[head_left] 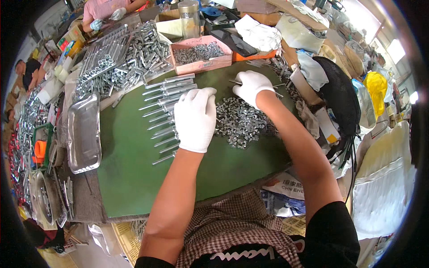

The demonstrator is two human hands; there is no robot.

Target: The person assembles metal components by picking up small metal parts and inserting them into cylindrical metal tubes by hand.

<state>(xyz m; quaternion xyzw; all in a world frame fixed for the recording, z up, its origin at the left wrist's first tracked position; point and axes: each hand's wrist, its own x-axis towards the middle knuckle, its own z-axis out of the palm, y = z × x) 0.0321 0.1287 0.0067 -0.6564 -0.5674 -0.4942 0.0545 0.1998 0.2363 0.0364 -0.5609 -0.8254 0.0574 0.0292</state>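
Note:
My left hand (195,119), in a white glove, is over the right ends of a row of silver metal rods with thicker sleeves (161,99). Its fingers are curled together toward the right; whatever they grip is hidden. My right hand (254,87), also gloved in white, is closed with a thin metal rod (234,81) poking out at its fingertips. Just below it lies a heap of small bent metal clips (241,123) on the green mat (129,178). Thin rod ends (279,94) show to the right of that hand.
A pink box (201,67) of small metal parts stands at the back edge. Metal tubes (147,49) are piled at the far left, beside an oblong steel tray (84,134). A black mesh bag (337,98) is on the right. Across the table, another person's gloved hands (118,14) show.

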